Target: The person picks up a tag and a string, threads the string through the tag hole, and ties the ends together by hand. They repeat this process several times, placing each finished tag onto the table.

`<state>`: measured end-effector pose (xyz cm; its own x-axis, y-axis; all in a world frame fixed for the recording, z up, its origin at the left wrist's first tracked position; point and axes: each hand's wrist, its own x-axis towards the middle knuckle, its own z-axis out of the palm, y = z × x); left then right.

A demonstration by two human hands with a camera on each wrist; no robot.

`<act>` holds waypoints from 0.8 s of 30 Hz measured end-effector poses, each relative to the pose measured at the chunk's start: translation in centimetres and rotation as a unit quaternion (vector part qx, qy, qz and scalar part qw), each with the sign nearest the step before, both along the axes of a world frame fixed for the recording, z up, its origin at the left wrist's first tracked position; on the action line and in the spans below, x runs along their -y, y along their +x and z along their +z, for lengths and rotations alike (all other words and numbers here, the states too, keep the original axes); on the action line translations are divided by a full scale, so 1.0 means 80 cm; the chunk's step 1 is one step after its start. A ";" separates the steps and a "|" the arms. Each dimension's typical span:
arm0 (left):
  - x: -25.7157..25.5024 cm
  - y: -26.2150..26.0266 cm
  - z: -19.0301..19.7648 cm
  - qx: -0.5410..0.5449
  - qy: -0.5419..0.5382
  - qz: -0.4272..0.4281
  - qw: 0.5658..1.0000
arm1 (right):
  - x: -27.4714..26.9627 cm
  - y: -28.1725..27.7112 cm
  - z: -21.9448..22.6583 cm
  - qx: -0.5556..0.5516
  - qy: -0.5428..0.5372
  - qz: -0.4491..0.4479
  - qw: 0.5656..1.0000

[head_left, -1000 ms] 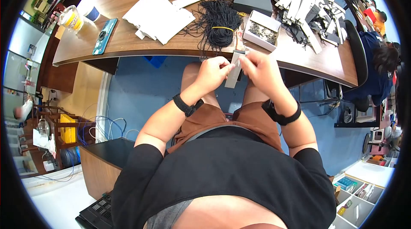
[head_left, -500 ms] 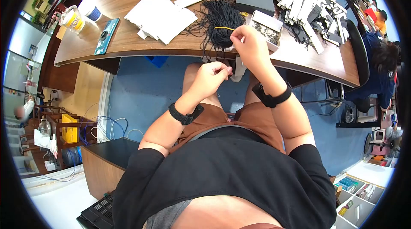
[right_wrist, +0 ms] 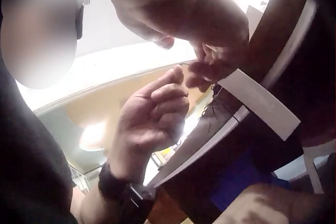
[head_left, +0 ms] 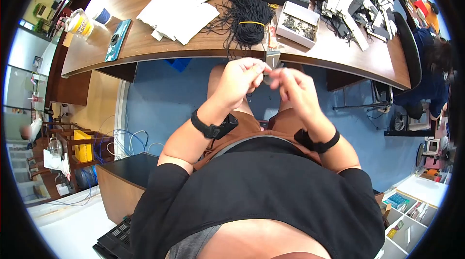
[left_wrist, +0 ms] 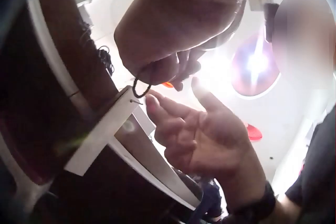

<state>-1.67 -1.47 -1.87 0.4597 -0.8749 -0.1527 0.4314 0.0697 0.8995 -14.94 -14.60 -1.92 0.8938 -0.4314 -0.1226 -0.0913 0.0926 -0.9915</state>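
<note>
My left hand pinches a thin black cord, which forms a small loop below its fingertips. A long pale hang tag extends away from that loop, with a small dark pin or cord end at its near end. In the head view the tag shows a dark grey face just beyond my fingers, in front of the table edge. My right hand is close beside the left, its thumb apart from its bent fingers. The right fingertips are right at the tag's near end.
On the table are a bundle of black cords, a white box of small dark pieces, white sheets and a heap of tags. A phone and a cup are at left.
My right hand reached up toward the cord bundle and box, then came back down beside my left hand. The tag, earlier gripped between both hands, now shows beyond the fingertips.
</note>
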 end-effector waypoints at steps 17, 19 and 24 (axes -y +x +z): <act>0.014 -0.026 -0.037 0.045 -0.081 0.060 0.994 | -0.002 -0.005 0.000 0.089 -0.023 -0.015 0.996; 0.017 -0.029 -0.038 -0.022 -0.088 0.024 0.996 | -0.006 -0.003 -0.006 0.043 0.015 0.015 0.999; 0.019 -0.040 -0.026 -0.095 -0.095 -0.006 0.991 | -0.018 -0.001 -0.015 0.030 0.057 0.026 0.998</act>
